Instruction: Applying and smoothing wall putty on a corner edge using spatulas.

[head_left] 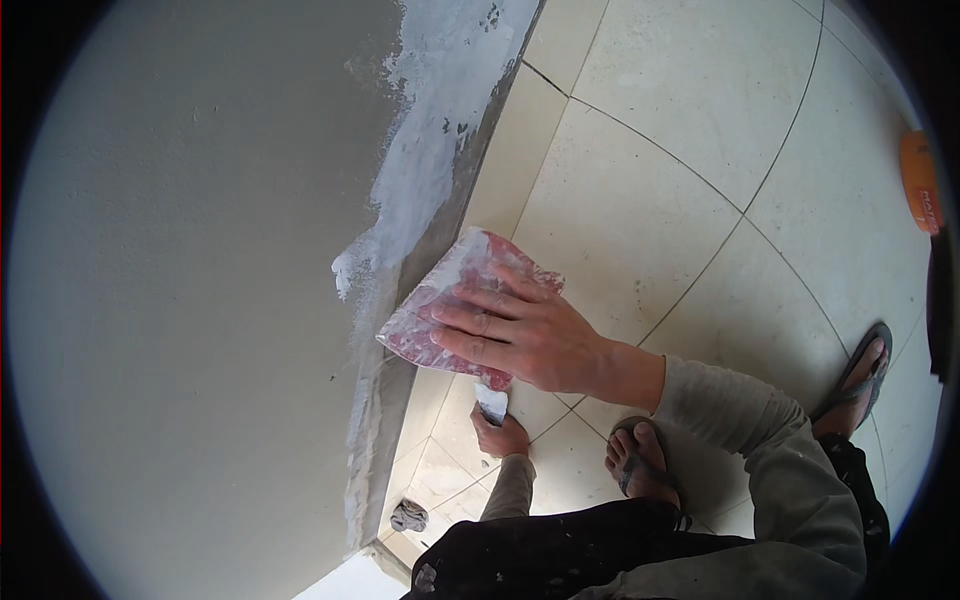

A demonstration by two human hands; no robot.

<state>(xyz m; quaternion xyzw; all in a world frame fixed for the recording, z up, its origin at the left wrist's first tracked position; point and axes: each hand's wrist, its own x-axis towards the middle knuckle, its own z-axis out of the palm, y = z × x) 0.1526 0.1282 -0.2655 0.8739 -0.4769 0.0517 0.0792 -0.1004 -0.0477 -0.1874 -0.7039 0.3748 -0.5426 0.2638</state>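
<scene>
My right hand has its fingers spread over a red plastic spreader smeared with white filler; the thumb is hidden. One corner of the spreader is at the lower part of the grey wall. Below it, my left hand is closed round a putty knife, whose blade carries white filler and sits close under the spreader's lower edge. A rough band of white filler runs along the base of the wall, with a thinner smear continuing past the spreader.
Cream floor tiles meet the wall along a tile skirting. A crumpled grey rag lies near the wall's corner. My feet in flip-flops stand on the tiles. An orange container is at the far right.
</scene>
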